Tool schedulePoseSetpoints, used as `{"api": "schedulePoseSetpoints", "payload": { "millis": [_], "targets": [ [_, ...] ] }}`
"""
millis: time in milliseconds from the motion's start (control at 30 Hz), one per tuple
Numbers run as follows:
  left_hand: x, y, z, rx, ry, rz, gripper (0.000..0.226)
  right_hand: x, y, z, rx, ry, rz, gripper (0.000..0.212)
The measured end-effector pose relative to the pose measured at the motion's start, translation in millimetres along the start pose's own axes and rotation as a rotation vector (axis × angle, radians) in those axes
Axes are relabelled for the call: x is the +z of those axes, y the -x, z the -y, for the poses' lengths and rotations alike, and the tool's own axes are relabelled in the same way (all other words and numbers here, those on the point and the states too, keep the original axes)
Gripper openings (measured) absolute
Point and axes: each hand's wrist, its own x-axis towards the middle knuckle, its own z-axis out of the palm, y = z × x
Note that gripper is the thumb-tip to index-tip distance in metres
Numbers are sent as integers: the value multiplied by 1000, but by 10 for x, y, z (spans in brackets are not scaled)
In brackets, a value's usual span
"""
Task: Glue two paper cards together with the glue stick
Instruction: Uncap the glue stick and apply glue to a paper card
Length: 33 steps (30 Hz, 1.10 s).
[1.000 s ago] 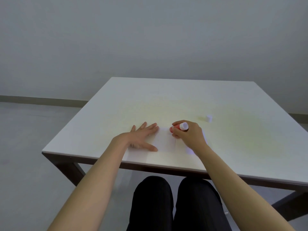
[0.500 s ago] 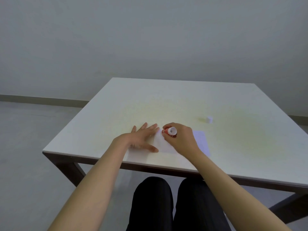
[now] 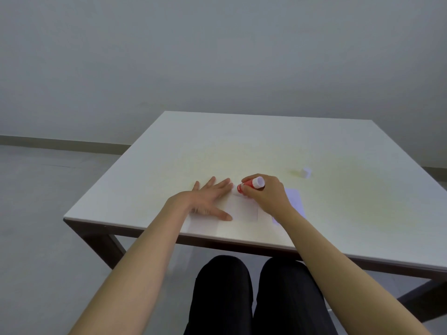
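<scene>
A white paper card lies near the table's front edge. My left hand rests flat on its left part, fingers spread, pinning it down. My right hand grips a red glue stick with a white end, tilted with its tip down on the card's far edge, just right of my left fingertips. A second card, pale lilac-white, lies to the right, partly hidden under my right wrist. The glue stick's white cap stands alone further right and back.
The white table has dark legs and its front edge runs close to my body. My knees in black trousers sit below that edge. Grey floor lies to the left.
My right hand has carried the glue stick back and forth over the card: left and nearer half a second ago, now slightly right and farther, tilted again. My left hand has stayed put.
</scene>
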Motion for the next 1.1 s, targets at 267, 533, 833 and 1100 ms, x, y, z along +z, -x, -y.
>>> {"api": "schedulePoseSetpoints", "payload": {
  "millis": [267,533,833,1100],
  "targets": [
    [27,-39,24,-16,63,-15,105,164,215,42,-111,42,22,9],
    [28,-38,30,-4,4,15,105,-166,183,-67,30,0,-50,5],
    [12,-4,-33,-15,26,2,105,-240,315,-22,-18,71,41,8],
    [5,68,-79,-23,49,-4,103,-484,304,66,-21,-48,-112,8]
  ]
}}
